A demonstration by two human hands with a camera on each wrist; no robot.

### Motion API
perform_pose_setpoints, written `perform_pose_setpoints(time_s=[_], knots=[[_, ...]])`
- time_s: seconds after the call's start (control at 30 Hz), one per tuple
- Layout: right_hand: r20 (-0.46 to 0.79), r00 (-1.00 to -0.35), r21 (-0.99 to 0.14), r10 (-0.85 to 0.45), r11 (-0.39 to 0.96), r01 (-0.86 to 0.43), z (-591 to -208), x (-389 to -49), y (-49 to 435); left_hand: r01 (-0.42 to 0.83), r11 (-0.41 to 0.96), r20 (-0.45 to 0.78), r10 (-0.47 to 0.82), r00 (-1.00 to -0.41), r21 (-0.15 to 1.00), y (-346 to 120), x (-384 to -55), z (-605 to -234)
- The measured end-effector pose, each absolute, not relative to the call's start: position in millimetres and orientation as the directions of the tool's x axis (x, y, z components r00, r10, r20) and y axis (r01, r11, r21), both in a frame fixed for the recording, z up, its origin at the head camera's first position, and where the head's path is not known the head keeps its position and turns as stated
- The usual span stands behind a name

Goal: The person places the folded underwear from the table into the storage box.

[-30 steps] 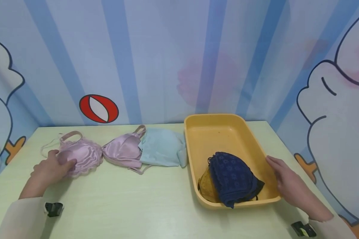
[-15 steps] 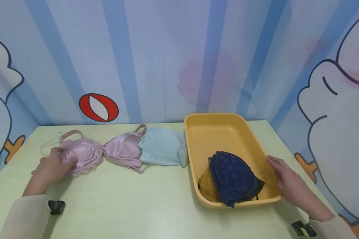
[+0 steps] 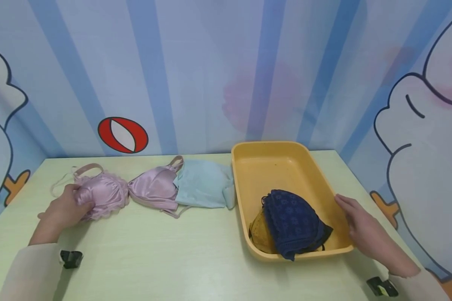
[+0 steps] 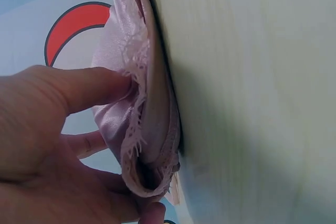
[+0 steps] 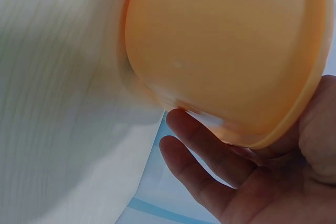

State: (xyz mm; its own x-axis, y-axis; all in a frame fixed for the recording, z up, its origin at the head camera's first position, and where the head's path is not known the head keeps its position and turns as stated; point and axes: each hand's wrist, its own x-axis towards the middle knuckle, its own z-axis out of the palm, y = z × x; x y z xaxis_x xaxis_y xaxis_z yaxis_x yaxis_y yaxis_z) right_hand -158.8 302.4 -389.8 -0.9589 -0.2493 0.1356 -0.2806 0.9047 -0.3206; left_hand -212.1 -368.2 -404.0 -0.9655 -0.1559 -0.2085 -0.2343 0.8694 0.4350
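Note:
At the left of the table, my left hand holds the outer edge of a pink satin bra with frilly lace trim. In the left wrist view, the thumb presses on the satin while the other fingers curl behind the folded edge. A smooth mauve satin cup lies against the frilled part's right side. My right hand rests along the right side of a yellow plastic basin. Its fingers are extended against the outer wall in the right wrist view, with the palm by the rim.
Inside the basin's near end, a navy lace bra lies over a mustard-yellow one. A folded pale mint garment sits between the mauve cup and the basin. Behind the pale table rises a blue striped backdrop with cartoon figures.
The pink bra's left cup, hollowed under my left hand a second ago, now bulges smoothly. My left hand has shifted slightly; the right hand and basin stay put.

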Motion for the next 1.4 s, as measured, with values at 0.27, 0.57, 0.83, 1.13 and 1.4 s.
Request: perform_pose_setpoints(time_s=[0.27, 0.57, 0.83, 1.13, 1.4], knots=[[0.148, -0.959, -0.321, -0.242, 0.906, -0.278, -389, -159, 300, -0.183, 0.874, -0.157, -0.124, -0.980, 0.451, -370, -212, -405], [0.138, -0.963, -0.329, -0.233, 0.906, -0.266, -389, -160, 299, -0.177, 0.858, -0.065, -0.167, -0.984, 0.482, -367, -206, -403], [0.143, -0.959, -0.326, -0.247, 0.903, -0.281, -389, -159, 300, -0.069, 0.861, 0.119, -0.148, -0.982, 0.504, -364, -199, -399], [0.134, -0.962, -0.335, -0.239, 0.903, -0.271, -391, -159, 301, -0.033, 0.863, 0.243, -0.179, -0.953, 0.504, -365, -191, -395], [0.159, -0.956, -0.324, -0.246, 0.902, -0.286, -390, -159, 301, -0.007, 0.859, 0.323, -0.201, -0.925, 0.513, -364, -178, -385]])
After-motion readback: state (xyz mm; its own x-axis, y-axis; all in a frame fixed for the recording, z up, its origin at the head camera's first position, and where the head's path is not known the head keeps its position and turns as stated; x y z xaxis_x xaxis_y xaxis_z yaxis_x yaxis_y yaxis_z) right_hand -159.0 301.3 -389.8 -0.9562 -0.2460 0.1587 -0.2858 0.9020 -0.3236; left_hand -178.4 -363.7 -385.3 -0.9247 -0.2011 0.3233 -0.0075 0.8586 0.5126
